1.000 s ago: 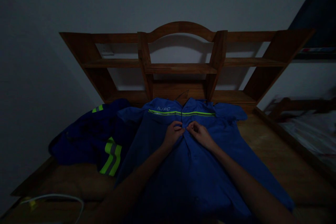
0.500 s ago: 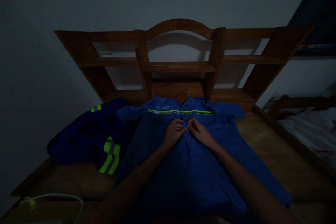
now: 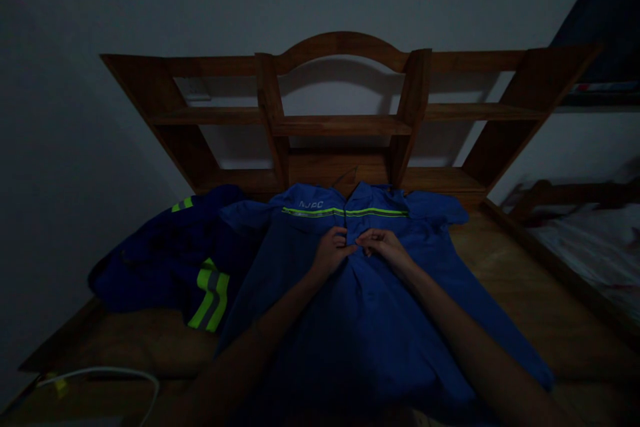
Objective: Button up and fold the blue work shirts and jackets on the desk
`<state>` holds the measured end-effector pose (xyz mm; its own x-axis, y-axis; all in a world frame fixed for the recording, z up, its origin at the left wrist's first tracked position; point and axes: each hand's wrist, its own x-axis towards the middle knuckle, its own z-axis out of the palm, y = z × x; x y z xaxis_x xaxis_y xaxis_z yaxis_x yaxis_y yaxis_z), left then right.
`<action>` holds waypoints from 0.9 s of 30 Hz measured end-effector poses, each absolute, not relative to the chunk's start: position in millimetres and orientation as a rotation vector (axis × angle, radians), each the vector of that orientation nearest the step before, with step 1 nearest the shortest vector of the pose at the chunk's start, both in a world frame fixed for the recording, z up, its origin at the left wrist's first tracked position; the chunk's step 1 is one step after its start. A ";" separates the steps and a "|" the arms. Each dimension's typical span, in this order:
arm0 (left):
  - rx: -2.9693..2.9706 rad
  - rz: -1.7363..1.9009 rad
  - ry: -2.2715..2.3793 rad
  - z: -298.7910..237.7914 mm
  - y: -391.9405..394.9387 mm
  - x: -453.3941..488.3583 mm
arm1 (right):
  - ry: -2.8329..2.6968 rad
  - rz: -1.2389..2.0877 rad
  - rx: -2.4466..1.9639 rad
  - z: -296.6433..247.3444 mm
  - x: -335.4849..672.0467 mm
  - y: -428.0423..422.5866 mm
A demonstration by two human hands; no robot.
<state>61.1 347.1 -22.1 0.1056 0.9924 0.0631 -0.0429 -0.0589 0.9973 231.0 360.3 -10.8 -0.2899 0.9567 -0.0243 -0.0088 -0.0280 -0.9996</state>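
A blue work shirt [image 3: 400, 320] with a yellow-green stripe across the chest lies spread on the wooden surface, its collar at the far end. Both hands are at its front opening, just below the stripe. My left hand [image 3: 331, 252] is closed, with thumb and fingers pinching the left side of the front edge. Close beside it, my right hand [image 3: 384, 245] pinches the front edge from the right, its fingertips almost touching my left thumb. Any button between the fingertips is too small and dark to make out.
A crumpled dark blue garment [image 3: 165, 260] with reflective yellow-green bands lies to the left. Behind stands a wooden shelf unit [image 3: 343, 125] against the wall. A white cable [image 3: 110, 369] curves at the lower left. Pale plastic-looking material [image 3: 600, 247] is at the right.
My right hand has turned slightly and its fingers have shifted at the front edge, now stretched more toward the left. My left hand has hardly moved, and the shirt lies as before.
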 end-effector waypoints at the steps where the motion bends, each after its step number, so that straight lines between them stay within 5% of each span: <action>1: 1.256 1.183 1.071 -22.0 347.4 60.7 | -1.397 1.448 -1.073 -11.5 230.9 360.7; 27: 1.549 1.243 1.148 -29.9 350.5 58.9 | -1.418 1.527 -1.085 -13.1 231.9 364.1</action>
